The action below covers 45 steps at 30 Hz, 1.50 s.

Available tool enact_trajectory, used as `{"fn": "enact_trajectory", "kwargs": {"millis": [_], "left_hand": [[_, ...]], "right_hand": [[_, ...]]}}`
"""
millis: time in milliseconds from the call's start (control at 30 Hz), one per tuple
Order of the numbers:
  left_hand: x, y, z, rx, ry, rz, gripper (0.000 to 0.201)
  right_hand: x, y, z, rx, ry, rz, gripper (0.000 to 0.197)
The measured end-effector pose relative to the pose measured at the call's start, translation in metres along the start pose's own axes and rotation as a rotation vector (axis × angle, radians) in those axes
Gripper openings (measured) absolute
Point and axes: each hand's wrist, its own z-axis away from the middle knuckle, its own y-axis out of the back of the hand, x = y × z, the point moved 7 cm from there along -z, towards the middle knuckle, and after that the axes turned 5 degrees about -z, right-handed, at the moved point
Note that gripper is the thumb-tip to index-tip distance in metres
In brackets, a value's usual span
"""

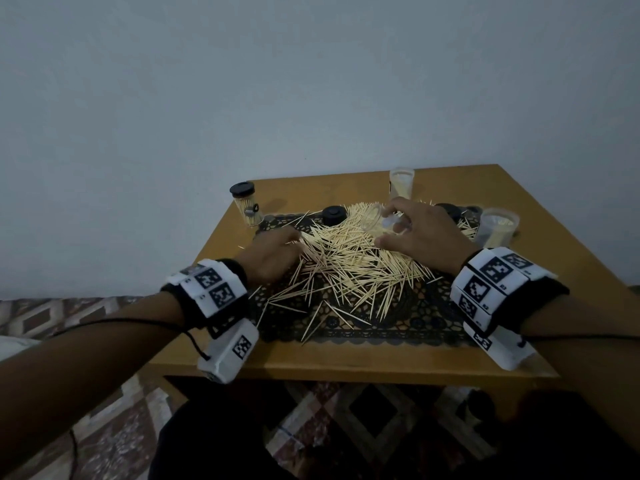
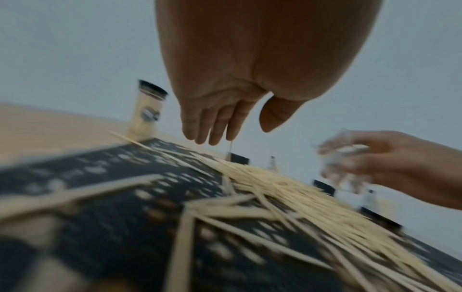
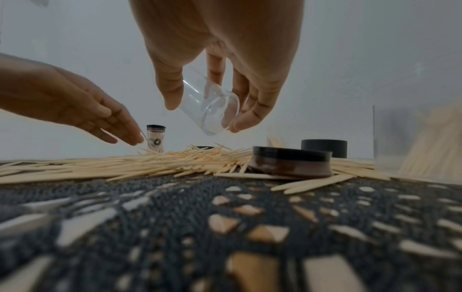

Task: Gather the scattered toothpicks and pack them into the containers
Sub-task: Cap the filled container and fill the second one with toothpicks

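Observation:
Loose toothpicks [image 1: 353, 258] [image 3: 150, 164] lie heaped on a black lace mat [image 1: 346, 327]. My right hand [image 1: 394, 226] [image 3: 205, 116] grips an empty clear container [image 1: 375, 221] [image 3: 210, 106] between thumb and fingers. It is tilted just above the far side of the heap, with its mouth toward the left. My left hand [image 1: 287, 242] [image 2: 240, 136] reaches down to the heap's left edge with straight fingers and the thumb apart. One thin toothpick stands at its fingertips [image 3: 135, 138]; whether it is held I cannot tell.
A closed container with a black lid [image 1: 246, 207] stands far left. Two open containers full of toothpicks [image 1: 401, 183] [image 1: 497, 230] stand at the back and at the right. Black lids [image 1: 334, 214] [image 1: 450, 209] lie behind the heap. The wooden table [image 1: 311, 358] meets a wall.

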Motion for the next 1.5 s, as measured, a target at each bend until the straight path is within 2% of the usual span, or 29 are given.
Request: {"fn": "enact_trajectory", "kwargs": {"millis": [33,67,133,200,333,400,500,533,667,700,767,867,933,1000,1100,1300,1400,1500], "left_hand": [[-0.017,0.007,-0.006,0.029,0.033,-0.048,0.031],[-0.037,0.008,-0.011,0.001,0.078,-0.098,0.033],[-0.074,-0.002,-0.015,-0.132,0.21,-0.199,0.05],[-0.091,-0.018,-0.015,-0.235,0.259,-0.272,0.065],[-0.045,-0.03,-0.012,-0.294,0.075,-0.237,0.054],[-0.017,-0.034,-0.013,-0.31,-0.014,-0.145,0.046],[0.014,-0.039,-0.016,-0.287,-0.103,0.065,0.019],[0.022,-0.038,-0.014,-0.278,-0.108,0.147,0.016],[0.027,-0.023,-0.012,-0.153,-0.044,0.451,0.047],[0.023,-0.015,-0.011,-0.106,-0.034,0.509,0.048],[0.015,0.003,-0.006,-0.033,-0.054,0.496,0.037],[-0.008,0.022,0.01,0.016,0.015,0.12,0.015],[-0.026,0.02,0.021,-0.047,0.085,-0.101,0.009],[-0.033,0.008,0.037,-0.185,0.165,-0.157,0.016],[-0.035,-0.006,0.046,-0.272,0.24,-0.112,0.019],[-0.01,-0.015,0.027,-0.196,0.303,0.271,0.023],[0.005,-0.021,0.018,-0.184,0.288,0.392,0.026],[0.008,-0.014,0.011,-0.112,0.215,0.45,0.024]], "right_hand": [[0.0,-0.001,0.0,-0.003,0.001,0.002,0.045],[0.0,-0.001,0.0,-0.004,0.001,0.004,0.045],[0.0,-0.001,0.0,-0.006,-0.002,0.002,0.044],[0.002,-0.002,-0.001,-0.007,-0.003,0.003,0.044],[0.001,-0.001,-0.001,-0.003,-0.002,0.004,0.044],[0.001,-0.001,-0.001,-0.002,-0.003,0.011,0.044],[0.001,0.0,0.001,0.002,-0.006,0.018,0.044],[0.001,0.0,0.001,0.002,-0.005,0.021,0.045],[0.001,0.0,0.001,-0.004,-0.004,0.019,0.045],[0.001,0.0,0.0,-0.004,-0.003,0.018,0.045],[0.001,0.001,0.0,-0.001,-0.001,0.019,0.045],[0.001,0.0,0.0,-0.005,-0.003,0.023,0.045],[0.001,-0.001,0.0,-0.011,-0.005,0.023,0.044],[0.002,-0.002,0.0,-0.015,-0.008,0.028,0.044],[-0.001,-0.001,0.0,-0.015,-0.007,0.033,0.044],[0.002,-0.002,0.001,-0.014,-0.011,0.017,0.044],[0.002,-0.001,0.0,-0.011,-0.012,0.017,0.044],[0.002,-0.001,0.001,-0.009,-0.011,0.015,0.044]]}}
